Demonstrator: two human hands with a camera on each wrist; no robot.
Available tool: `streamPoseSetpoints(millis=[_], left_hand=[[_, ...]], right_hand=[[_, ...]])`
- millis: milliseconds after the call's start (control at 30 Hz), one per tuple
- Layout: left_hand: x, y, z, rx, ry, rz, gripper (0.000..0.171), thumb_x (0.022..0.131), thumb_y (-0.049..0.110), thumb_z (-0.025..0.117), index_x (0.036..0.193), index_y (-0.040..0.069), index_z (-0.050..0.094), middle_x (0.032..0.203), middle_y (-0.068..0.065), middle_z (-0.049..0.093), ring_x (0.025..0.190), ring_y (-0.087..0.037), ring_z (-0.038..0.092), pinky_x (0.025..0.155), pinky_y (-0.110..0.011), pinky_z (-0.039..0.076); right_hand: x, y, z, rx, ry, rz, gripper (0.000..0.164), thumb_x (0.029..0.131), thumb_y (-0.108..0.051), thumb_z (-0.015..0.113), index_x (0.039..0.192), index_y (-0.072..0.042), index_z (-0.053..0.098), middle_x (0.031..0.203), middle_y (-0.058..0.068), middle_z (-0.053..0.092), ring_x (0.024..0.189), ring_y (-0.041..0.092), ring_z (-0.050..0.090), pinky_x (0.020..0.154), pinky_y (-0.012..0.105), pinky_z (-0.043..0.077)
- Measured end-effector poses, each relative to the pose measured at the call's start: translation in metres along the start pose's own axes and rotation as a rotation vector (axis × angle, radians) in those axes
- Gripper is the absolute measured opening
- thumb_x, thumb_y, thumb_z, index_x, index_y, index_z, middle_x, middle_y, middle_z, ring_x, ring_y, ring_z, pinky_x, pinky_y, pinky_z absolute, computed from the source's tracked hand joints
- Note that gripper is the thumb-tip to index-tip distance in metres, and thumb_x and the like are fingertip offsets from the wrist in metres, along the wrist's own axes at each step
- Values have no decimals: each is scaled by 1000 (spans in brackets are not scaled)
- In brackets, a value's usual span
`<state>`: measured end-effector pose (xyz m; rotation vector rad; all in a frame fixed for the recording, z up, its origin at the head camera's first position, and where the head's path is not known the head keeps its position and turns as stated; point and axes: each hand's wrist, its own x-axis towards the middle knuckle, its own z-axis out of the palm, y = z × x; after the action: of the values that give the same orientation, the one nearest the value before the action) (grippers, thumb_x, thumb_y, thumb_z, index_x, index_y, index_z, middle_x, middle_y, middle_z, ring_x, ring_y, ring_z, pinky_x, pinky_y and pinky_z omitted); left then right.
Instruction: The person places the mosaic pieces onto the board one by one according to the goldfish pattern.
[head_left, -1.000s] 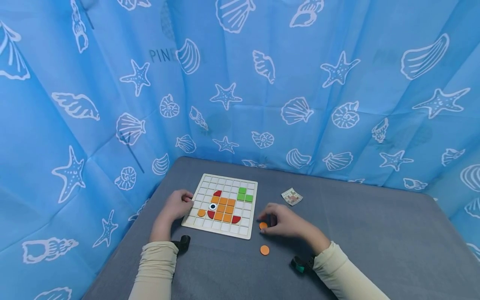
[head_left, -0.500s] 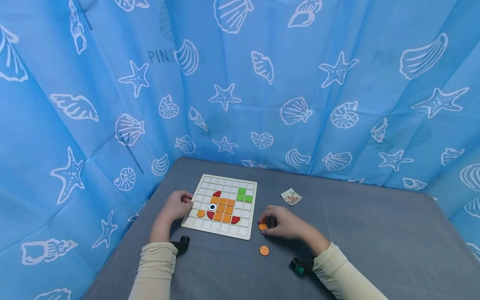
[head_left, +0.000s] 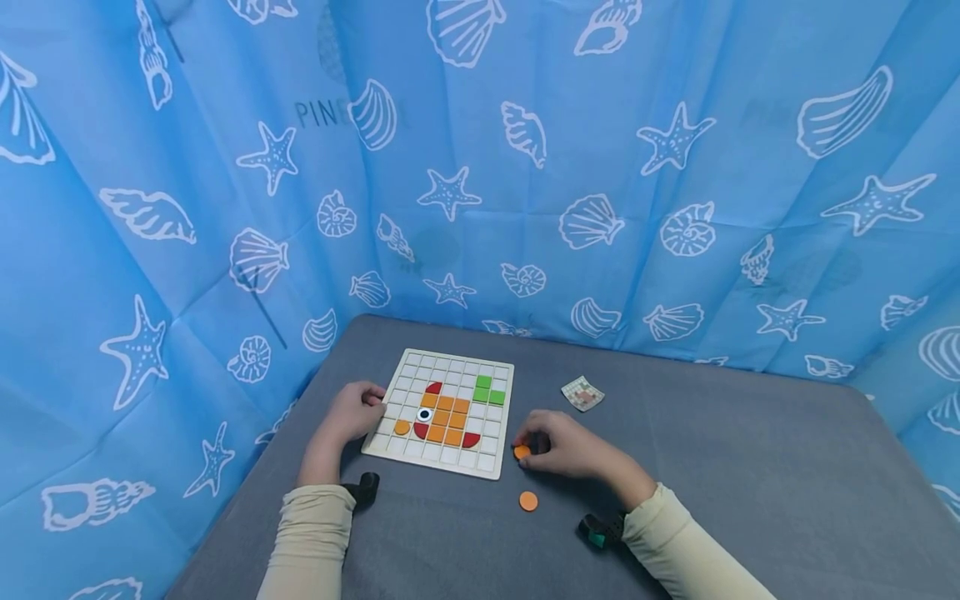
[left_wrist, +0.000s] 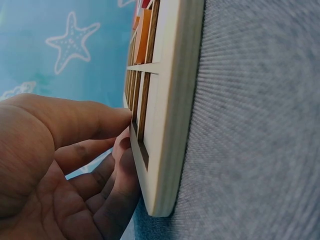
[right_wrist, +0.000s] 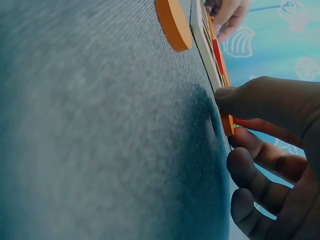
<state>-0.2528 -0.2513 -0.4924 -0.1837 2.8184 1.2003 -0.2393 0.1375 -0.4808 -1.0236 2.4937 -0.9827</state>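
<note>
My left hand (head_left: pixel 356 412) pinches the left rim of a pale wooden grid board (head_left: pixel 486 461), thumb on top, fingers at the side. In the left wrist view the board's thick edge (left_wrist: pixel 170 130) stands beside the thumb. On the board, orange squares (head_left: pixel 444 417), red quarter-round pieces (head_left: pixel 471 440), a white eye tile (head_left: pixel 425 414), green squares (head_left: pixel 483 389) and one orange disc (head_left: pixel 402 427) lie in the cells. Just right of the board, my right hand (head_left: pixel 562 446) pinches another orange disc (head_left: pixel 522 452) between thumb and fingers, low over the table.
A loose orange disc (head_left: pixel 528 501) lies on the grey table (head_left: pixel 720 467), nearer to me than the right hand. A small square pattern card (head_left: pixel 582 393) lies beyond it, right of the board. A blue shell-print curtain (head_left: pixel 487 167) closes off the back and left.
My right hand has shifted very slightly left toward the board with the orange disc. The left hand stays on the board's rim.
</note>
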Motion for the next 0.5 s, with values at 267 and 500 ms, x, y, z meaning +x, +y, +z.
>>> streamPoseSetpoints(millis=[267, 500], left_hand=[[0, 2, -1, -7, -8, -7, 29, 100, 10, 63, 126, -3, 68, 106, -17, 66, 90, -27, 62, 78, -41, 53], [0, 1, -1, -9, -15, -3, 29, 101, 10, 63, 126, -4, 67, 107, -17, 66, 91, -27, 62, 78, -42, 53]], right_hand=[[16, -4, 9, 32, 102, -66, 20, 95, -18, 81, 113, -11, 77, 99, 3, 68, 77, 9, 58, 67, 24, 51], [39, -19, 16, 52, 112, -94, 21, 95, -17, 80, 115, -9, 77, 104, 4, 70, 79, 10, 59, 70, 25, 52]])
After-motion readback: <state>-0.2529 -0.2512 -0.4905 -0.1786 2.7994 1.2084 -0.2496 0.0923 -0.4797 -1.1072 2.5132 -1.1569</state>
